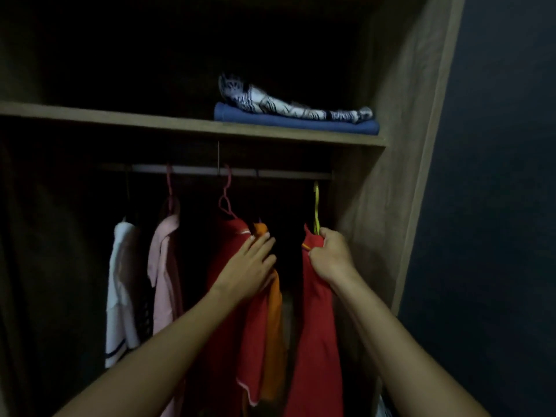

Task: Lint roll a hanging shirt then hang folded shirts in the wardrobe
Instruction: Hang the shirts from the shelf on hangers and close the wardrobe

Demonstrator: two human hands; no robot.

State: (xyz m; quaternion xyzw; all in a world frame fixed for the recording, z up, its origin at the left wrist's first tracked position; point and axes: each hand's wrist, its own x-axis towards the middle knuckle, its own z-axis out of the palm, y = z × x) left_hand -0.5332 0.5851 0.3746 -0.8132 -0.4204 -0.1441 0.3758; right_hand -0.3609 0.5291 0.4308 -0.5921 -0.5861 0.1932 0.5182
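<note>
My right hand point(331, 255) grips 1 red shirt point(319, 326) at its yellow hanger point(316, 206); the rail point(228, 171) lies just above that grip. My left hand point(249, 266), fingers straight, pushes neighbouring shirts point(240, 311) aside.

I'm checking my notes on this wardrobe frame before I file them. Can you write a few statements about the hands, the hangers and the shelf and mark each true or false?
1. The right hand grips the top of a red shirt at a yellow hanger. True.
2. The yellow hanger's hook is already over the rail. False: the hook is just below the rail, not yet on it.
3. The left hand lies with straight fingers on the hanging red and orange shirts. True.
4. The shelf holds a lint roller. False: a folded blue garment with a black-and-white patterned one on top lies there.
5. A pink shirt hangs on the rail. True.
</note>
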